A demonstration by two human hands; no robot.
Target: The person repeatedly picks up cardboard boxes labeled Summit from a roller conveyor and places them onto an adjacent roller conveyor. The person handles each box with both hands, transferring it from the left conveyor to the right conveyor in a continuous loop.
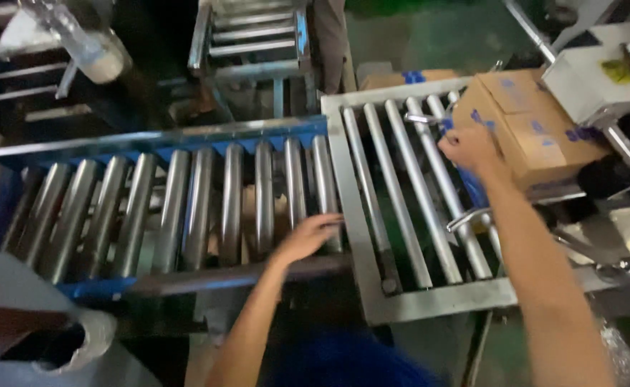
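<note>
From the head camera, the right hand (470, 147) is pressing, fingers curled, against the near side of the cardboard box (526, 125) at the far end of the steel roller table (429, 304). The left hand (306, 236) is lying open on the blue-framed roller conveyor (186, 204), holding nothing. Pulling the box along looks like the step in hand, calling for a firmer grip on its edge.

Brown cardboard box (526, 125), blue print, closed. Sits upright, slightly skewed, at far right end of the roller conveyor (401, 179).
</note>
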